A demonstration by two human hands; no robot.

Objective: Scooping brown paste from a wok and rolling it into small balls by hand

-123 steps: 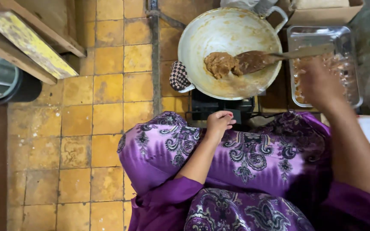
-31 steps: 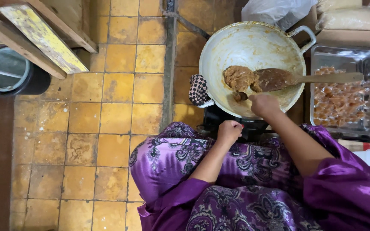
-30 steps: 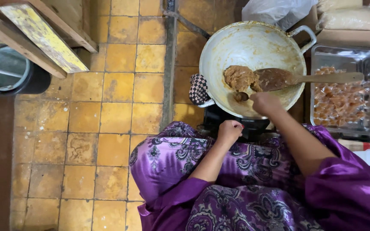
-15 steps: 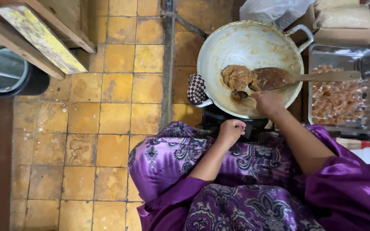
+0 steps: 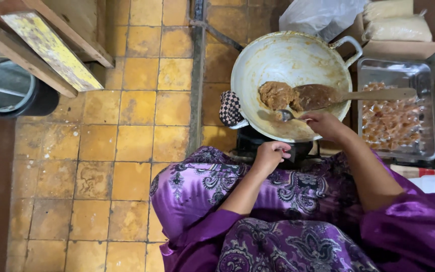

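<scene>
Inside, wok (image 5: 278, 55) of brown paste (image 5: 276, 94), tray (image 5: 397, 70) of sweets (image 5: 389, 118)

We saw 1 wide pale metal wok (image 5: 288, 55) on a small black stove (image 5: 258, 146), with a clear rectangular plastic tray (image 5: 426, 151) right of it.

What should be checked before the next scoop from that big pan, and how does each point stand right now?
1. Right hand grips the small spoon: ok.
2. Spoon bowl lies beside the brown paste, inside the wok: ok.
3. Wooden spatula rests across the wok, clear of the spoon: ok.
4. Left hand is at the stove front, below the wok: ok.
5. Burner on or off: cannot tell.
6. Metal tray of wrapped pieces sits beside the wok: ok.
</scene>
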